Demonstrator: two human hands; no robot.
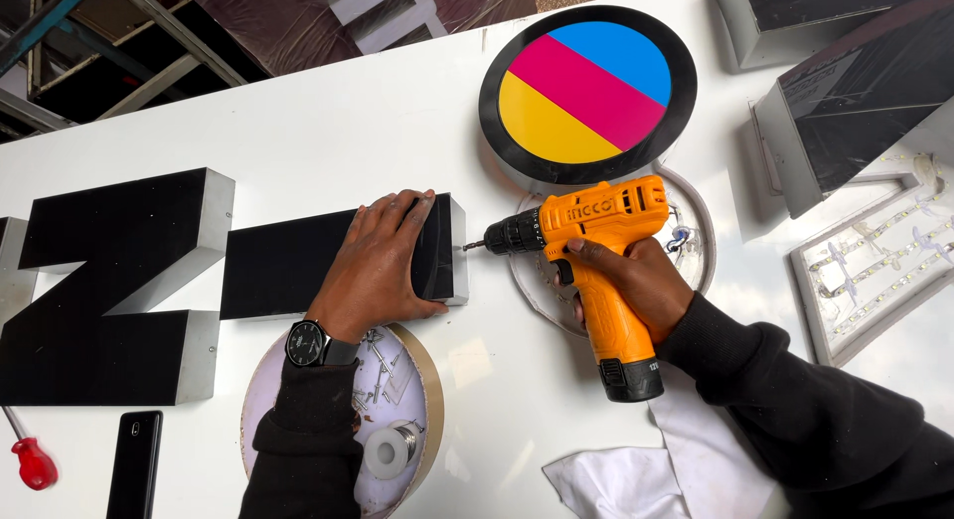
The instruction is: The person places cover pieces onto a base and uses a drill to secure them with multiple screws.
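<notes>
My left hand (383, 256) presses flat on the right end of a long black block letter (288, 261) with silver sides, lying on a white board (328, 122). My right hand (636, 276) grips the handle of an orange cordless drill (596, 226). The drill points left, and its bit tip touches the silver end face of the black letter. A black watch sits on my left wrist.
A round black-rimmed disc (588, 87) with blue, pink and yellow bands lies behind the drill. A large black letter (109, 281) lies at left. A round tray (393, 420) holds screws and a wire spool. A phone (134, 464), red screwdriver (33, 461), white cloth (636, 469) and LED-lined shells (874, 266) surround.
</notes>
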